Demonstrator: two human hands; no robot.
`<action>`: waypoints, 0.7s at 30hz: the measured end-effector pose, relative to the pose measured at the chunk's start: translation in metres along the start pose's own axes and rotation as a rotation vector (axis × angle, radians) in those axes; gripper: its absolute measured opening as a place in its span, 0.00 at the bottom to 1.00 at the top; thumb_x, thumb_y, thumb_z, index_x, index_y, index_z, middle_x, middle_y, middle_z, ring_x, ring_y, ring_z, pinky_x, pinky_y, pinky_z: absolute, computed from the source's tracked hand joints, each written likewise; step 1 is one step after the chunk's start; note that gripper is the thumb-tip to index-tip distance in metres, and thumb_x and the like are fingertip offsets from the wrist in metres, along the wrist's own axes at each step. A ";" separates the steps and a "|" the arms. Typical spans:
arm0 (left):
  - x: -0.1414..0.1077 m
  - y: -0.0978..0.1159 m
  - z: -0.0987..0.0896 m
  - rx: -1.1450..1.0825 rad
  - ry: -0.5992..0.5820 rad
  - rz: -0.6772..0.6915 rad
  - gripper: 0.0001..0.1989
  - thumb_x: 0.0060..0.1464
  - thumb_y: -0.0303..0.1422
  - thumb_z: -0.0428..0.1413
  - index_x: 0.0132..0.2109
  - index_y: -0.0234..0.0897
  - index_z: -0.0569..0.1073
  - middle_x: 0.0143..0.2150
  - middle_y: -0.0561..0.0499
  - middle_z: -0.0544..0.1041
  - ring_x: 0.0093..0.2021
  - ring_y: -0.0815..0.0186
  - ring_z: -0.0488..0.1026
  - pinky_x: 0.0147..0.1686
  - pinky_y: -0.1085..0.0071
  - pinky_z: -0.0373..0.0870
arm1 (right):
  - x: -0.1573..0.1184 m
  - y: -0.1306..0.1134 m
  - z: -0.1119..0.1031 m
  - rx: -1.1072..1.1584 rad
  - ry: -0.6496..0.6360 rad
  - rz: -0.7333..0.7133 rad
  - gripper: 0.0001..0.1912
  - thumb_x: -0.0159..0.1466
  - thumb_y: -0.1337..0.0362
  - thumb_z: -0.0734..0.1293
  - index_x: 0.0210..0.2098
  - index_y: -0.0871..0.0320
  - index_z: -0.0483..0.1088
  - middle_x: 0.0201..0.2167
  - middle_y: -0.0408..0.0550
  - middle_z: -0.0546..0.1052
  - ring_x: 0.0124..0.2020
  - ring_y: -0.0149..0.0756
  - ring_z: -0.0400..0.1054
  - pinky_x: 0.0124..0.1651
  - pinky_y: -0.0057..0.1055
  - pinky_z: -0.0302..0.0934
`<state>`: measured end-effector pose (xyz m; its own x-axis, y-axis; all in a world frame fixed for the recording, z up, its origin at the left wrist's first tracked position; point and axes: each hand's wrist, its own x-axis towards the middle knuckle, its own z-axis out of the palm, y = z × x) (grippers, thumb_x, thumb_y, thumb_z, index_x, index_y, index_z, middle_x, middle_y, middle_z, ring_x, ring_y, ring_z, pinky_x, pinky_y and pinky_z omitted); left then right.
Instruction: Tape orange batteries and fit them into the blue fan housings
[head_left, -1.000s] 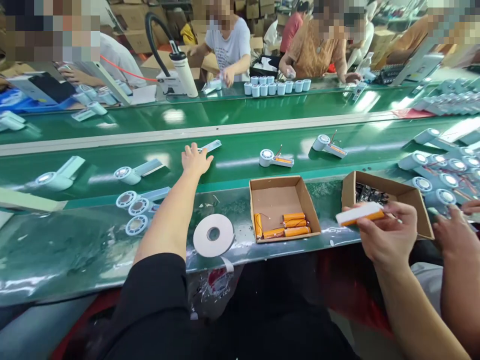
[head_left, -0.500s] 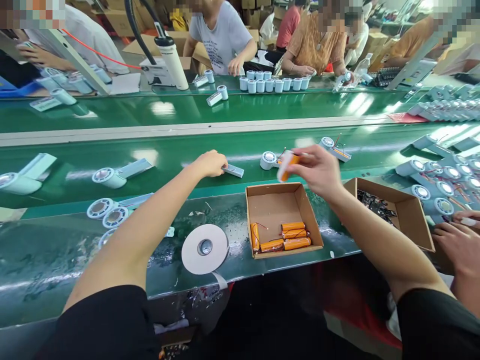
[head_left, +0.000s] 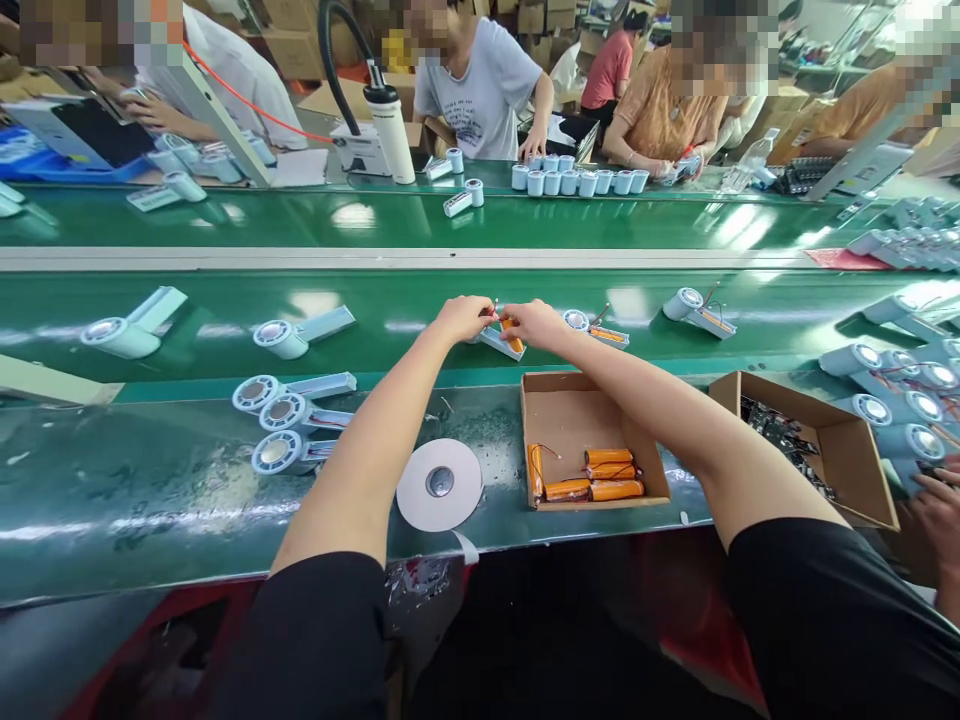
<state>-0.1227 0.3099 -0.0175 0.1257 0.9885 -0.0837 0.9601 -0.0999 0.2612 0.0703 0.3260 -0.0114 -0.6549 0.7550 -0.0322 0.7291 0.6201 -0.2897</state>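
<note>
On the near green belt, both my hands meet over a light-blue fan housing (head_left: 501, 344), whose round end is hidden behind my left hand. My right hand (head_left: 536, 326) grips an orange battery pack (head_left: 513, 337) by its upper side, tilted at the housing's open handle. Pinched fingers of my left hand (head_left: 465, 318) are at the pack's thin red wires (head_left: 494, 307). Below my right forearm, a cardboard box (head_left: 559, 405) holds several orange battery packs (head_left: 609, 463). A roll of white tape (head_left: 420, 490) lies to the left of the box.
Similar housings (head_left: 281, 338) lie along the belt, and several (head_left: 279, 452) sit on the near ledge at left. A second box (head_left: 855, 470) with black parts stands at right. A co-worker's hand (head_left: 941, 510) is at the right edge. People work across the far belt (head_left: 300, 215).
My right hand has brought the battery pack left and down to the housing at my left hand. My left hand has shifted from the housing to the wires. The view has turned left.
</note>
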 end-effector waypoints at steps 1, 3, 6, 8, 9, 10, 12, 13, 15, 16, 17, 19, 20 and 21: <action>0.002 0.002 0.001 -0.009 0.012 -0.006 0.11 0.62 0.39 0.55 0.46 0.45 0.80 0.49 0.49 0.84 0.51 0.56 0.78 0.47 0.67 0.68 | -0.001 0.000 0.000 -0.021 -0.018 -0.011 0.18 0.66 0.57 0.73 0.55 0.53 0.78 0.42 0.48 0.84 0.45 0.44 0.76 0.42 0.30 0.60; 0.004 0.004 0.003 -0.027 0.032 -0.013 0.10 0.62 0.38 0.56 0.45 0.44 0.80 0.49 0.48 0.84 0.51 0.55 0.78 0.47 0.67 0.68 | -0.003 -0.001 0.001 -0.058 -0.058 -0.042 0.17 0.67 0.58 0.72 0.55 0.50 0.78 0.43 0.47 0.84 0.46 0.43 0.76 0.44 0.30 0.60; 0.006 0.006 0.007 -0.052 0.057 -0.020 0.10 0.63 0.39 0.55 0.44 0.43 0.80 0.48 0.47 0.84 0.50 0.54 0.78 0.48 0.65 0.69 | -0.007 -0.003 0.007 -0.104 -0.097 -0.056 0.19 0.71 0.56 0.67 0.60 0.47 0.75 0.46 0.47 0.83 0.47 0.44 0.76 0.46 0.31 0.62; 0.007 0.007 0.011 -0.064 0.069 -0.024 0.11 0.63 0.39 0.55 0.44 0.43 0.80 0.47 0.46 0.84 0.50 0.54 0.78 0.48 0.65 0.69 | -0.007 -0.004 0.011 -0.142 -0.124 -0.042 0.21 0.73 0.52 0.64 0.63 0.46 0.74 0.50 0.50 0.83 0.48 0.47 0.76 0.47 0.34 0.64; 0.007 0.008 0.012 -0.068 0.074 -0.026 0.11 0.63 0.39 0.55 0.44 0.43 0.81 0.46 0.46 0.84 0.49 0.54 0.78 0.48 0.64 0.69 | -0.006 -0.004 0.011 -0.162 -0.141 -0.037 0.22 0.73 0.50 0.63 0.62 0.46 0.74 0.51 0.51 0.82 0.49 0.49 0.76 0.48 0.36 0.64; 0.007 0.010 0.014 -0.070 0.079 -0.028 0.11 0.63 0.39 0.55 0.44 0.43 0.81 0.46 0.46 0.84 0.49 0.54 0.78 0.48 0.64 0.69 | -0.005 -0.005 0.011 -0.180 -0.159 -0.036 0.22 0.73 0.49 0.63 0.61 0.46 0.75 0.52 0.53 0.82 0.50 0.50 0.76 0.49 0.37 0.65; 0.007 0.013 0.015 -0.070 0.090 -0.034 0.11 0.63 0.38 0.54 0.46 0.44 0.81 0.47 0.46 0.84 0.50 0.54 0.78 0.48 0.64 0.69 | -0.001 -0.008 0.007 -0.205 -0.190 -0.048 0.20 0.72 0.50 0.64 0.58 0.47 0.77 0.52 0.53 0.82 0.51 0.50 0.76 0.49 0.37 0.66; 0.006 0.014 0.015 -0.068 0.096 -0.038 0.12 0.63 0.38 0.54 0.46 0.44 0.81 0.47 0.46 0.84 0.50 0.54 0.77 0.48 0.64 0.70 | 0.000 -0.010 0.004 -0.214 -0.198 -0.057 0.19 0.72 0.51 0.65 0.57 0.47 0.78 0.51 0.52 0.82 0.51 0.49 0.76 0.49 0.37 0.66; 0.005 0.017 0.013 -0.064 0.104 -0.041 0.11 0.62 0.37 0.55 0.46 0.44 0.81 0.47 0.46 0.84 0.50 0.54 0.77 0.48 0.64 0.70 | 0.001 -0.013 -0.006 -0.233 -0.192 -0.075 0.17 0.72 0.53 0.65 0.55 0.47 0.80 0.49 0.51 0.83 0.51 0.48 0.76 0.49 0.35 0.66; 0.005 0.018 0.012 -0.064 0.104 -0.040 0.11 0.61 0.37 0.55 0.45 0.45 0.81 0.47 0.46 0.84 0.50 0.55 0.77 0.48 0.64 0.70 | 0.001 -0.014 -0.011 -0.244 -0.178 -0.077 0.17 0.72 0.54 0.65 0.54 0.47 0.81 0.48 0.52 0.84 0.51 0.48 0.76 0.49 0.35 0.65; 0.005 0.019 0.012 -0.064 0.104 -0.038 0.10 0.60 0.36 0.56 0.45 0.45 0.81 0.47 0.47 0.84 0.50 0.55 0.77 0.48 0.64 0.70 | -0.001 -0.014 -0.016 -0.255 -0.161 -0.076 0.16 0.71 0.55 0.66 0.52 0.49 0.82 0.47 0.52 0.84 0.50 0.49 0.76 0.48 0.36 0.65; 0.006 0.021 0.012 -0.072 0.110 -0.033 0.10 0.59 0.36 0.56 0.44 0.44 0.81 0.47 0.47 0.84 0.50 0.54 0.77 0.49 0.64 0.70 | -0.007 -0.010 -0.026 -0.274 -0.122 -0.066 0.13 0.69 0.57 0.68 0.48 0.51 0.84 0.45 0.53 0.84 0.50 0.50 0.77 0.48 0.36 0.65; 0.007 0.022 0.013 -0.080 0.114 -0.031 0.10 0.59 0.37 0.56 0.43 0.44 0.81 0.47 0.46 0.84 0.50 0.54 0.77 0.49 0.64 0.70 | -0.012 -0.006 -0.029 -0.281 -0.104 -0.060 0.13 0.68 0.58 0.69 0.47 0.52 0.84 0.45 0.53 0.84 0.50 0.51 0.77 0.49 0.37 0.65; 0.009 0.023 0.015 -0.089 0.119 -0.030 0.10 0.60 0.38 0.56 0.44 0.44 0.81 0.48 0.46 0.84 0.51 0.54 0.77 0.50 0.63 0.70 | -0.018 -0.001 -0.032 -0.285 -0.089 -0.051 0.13 0.68 0.58 0.69 0.47 0.53 0.84 0.45 0.53 0.84 0.50 0.51 0.76 0.49 0.37 0.65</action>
<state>-0.0959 0.3145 -0.0263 0.0613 0.9979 0.0201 0.9363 -0.0644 0.3453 0.0875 0.3188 0.0196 -0.6978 0.7075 -0.1115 0.7129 0.7011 -0.0129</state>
